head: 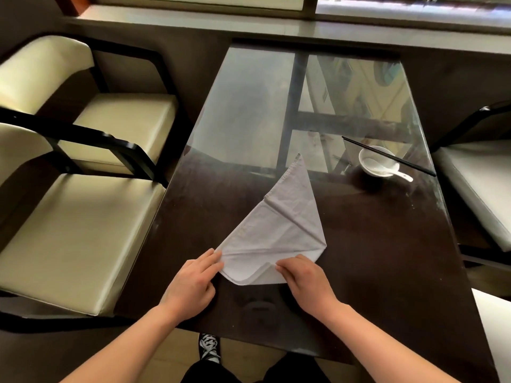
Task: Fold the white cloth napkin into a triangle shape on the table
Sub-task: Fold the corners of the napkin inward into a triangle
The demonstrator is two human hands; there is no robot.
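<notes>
Dark and glossy, the counter point(373, 258) runs from the bottom of the frame up toward a window sill, its far half mirroring the window, with cream chairs point(83, 230) at the left. On it, lower centre of the frame, lies the napkin point(276, 225), already a rough triangle: one long tip points to the upper middle, the broad end sits nearest the person, and a small flap is turned up along the bottom edge. The left hand point(190, 283) lies at the napkin's lower-left corner, fingers fairly straight and touching the edge. The right hand point(307, 283) lies at the lower right, its fingers flat on the turned flap, gripping nothing that I can see. A bowl point(362, 158) with a spoon point(398, 175) and chopsticks point(387, 156) laid across it stands well apart at the right middle. The napkin looks light, thin and limp; it shows soft creases and would likely slide easily on so smooth a top, so one hand should probably pin it while the other moves a layer. Corners and hemmed edges seem the best places to pinch, since the middle would only bunch, and folds will likely need pressing flat to stay.
</notes>
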